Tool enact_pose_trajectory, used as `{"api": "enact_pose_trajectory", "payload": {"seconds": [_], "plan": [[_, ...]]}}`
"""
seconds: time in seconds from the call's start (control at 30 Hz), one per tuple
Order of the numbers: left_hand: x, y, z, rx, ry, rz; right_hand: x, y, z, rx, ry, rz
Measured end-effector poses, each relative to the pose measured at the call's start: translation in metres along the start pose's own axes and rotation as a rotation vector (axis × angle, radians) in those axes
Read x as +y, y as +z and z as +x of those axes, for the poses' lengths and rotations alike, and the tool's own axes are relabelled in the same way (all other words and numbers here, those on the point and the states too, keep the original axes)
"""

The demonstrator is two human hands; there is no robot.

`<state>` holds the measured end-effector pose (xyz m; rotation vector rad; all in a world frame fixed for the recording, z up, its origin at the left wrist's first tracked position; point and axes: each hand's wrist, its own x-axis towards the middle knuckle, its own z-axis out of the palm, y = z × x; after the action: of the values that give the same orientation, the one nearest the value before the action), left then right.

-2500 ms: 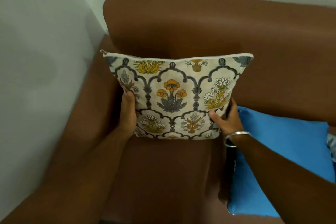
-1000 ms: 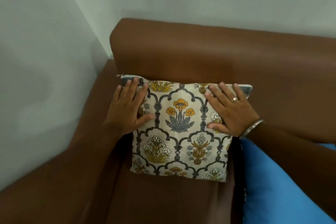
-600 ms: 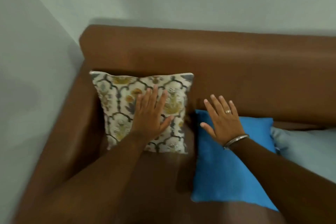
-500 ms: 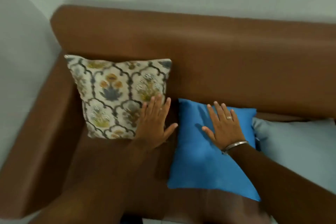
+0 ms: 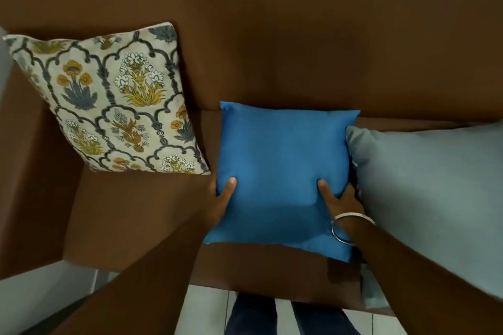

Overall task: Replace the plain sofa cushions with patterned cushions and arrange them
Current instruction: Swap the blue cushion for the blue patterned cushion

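Nearest the camera, both forearms reached in over the sofa's [image 5: 130,215] front edge, with tiled floor and the person's legs just visible below it. The left hand [image 5: 221,202] and right hand [image 5: 337,198] had the blue cushion [image 5: 283,168] between them, one on each lower side, thumbs pressed into its face and the other fingers curled out of sight behind, so the grip looked closed but loose. The cushion seemed to be tipped up off the seat, though whether its lower edge was clear of the seat could not be told.

The risks lay at its sides. The grey cushion [image 5: 435,190] touched its right edge and crowded the right wrist and its bangle [image 5: 351,226]; lifting the blue one would probably drag or topple it, perhaps off the front edge. A soft, thumb-only hold could also let the filling sag and slip.

Farther back on the left, the patterned cushion [image 5: 114,106] leaned in the corner against the backrest and arm, tilted, its lower corner just beside the left hand; a careless swing could knock it flat.

No containers were in view.
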<state>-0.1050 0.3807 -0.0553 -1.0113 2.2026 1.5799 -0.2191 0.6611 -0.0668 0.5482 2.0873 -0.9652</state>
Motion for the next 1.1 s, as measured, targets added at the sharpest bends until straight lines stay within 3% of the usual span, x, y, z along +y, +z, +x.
{"api": "enact_pose_trajectory", "payload": {"seconds": [0.17, 0.23, 0.27, 0.33, 0.4, 0.5, 0.6, 0.7, 0.83, 1.03, 1.1], "plan": [[0.033, -0.033, -0.001, -0.246, -0.329, 0.032, -0.021, -0.034, -0.011, -0.156, -0.017, -0.03], [0.059, -0.066, -0.005, -0.331, -0.489, 0.074, -0.043, -0.069, -0.025, -0.288, 0.009, 0.091], [0.069, -0.085, -0.001, -0.36, -0.506, -0.016, -0.057, -0.089, -0.032, -0.345, 0.029, 0.172], [0.092, -0.12, 0.007, -0.416, -0.457, -0.193, -0.085, -0.123, -0.042, -0.341, 0.048, 0.278], [0.114, -0.14, 0.023, -0.284, -0.37, -0.131, -0.114, -0.137, -0.041, -0.267, 0.001, 0.394], [0.14, -0.129, 0.051, -0.095, -0.196, -0.123, -0.146, -0.117, -0.025, -0.146, -0.21, 0.431], [0.143, -0.089, 0.065, -0.074, -0.022, -0.284, -0.149, -0.077, 0.002, -0.065, -0.467, 0.433], [0.126, -0.056, 0.077, -0.008, 0.12, -0.322, -0.133, -0.046, 0.023, -0.031, -0.633, 0.256], [0.114, -0.036, 0.094, 0.173, 0.185, -0.234, -0.124, -0.033, 0.034, 0.247, -0.665, 0.154], [0.099, -0.03, 0.108, 0.184, 0.183, -0.111, -0.119, -0.031, 0.047, 0.238, -0.688, 0.056], [0.096, -0.031, 0.094, 0.296, 0.225, -0.033, -0.111, -0.037, 0.041, 0.374, -0.769, -0.121]]}}
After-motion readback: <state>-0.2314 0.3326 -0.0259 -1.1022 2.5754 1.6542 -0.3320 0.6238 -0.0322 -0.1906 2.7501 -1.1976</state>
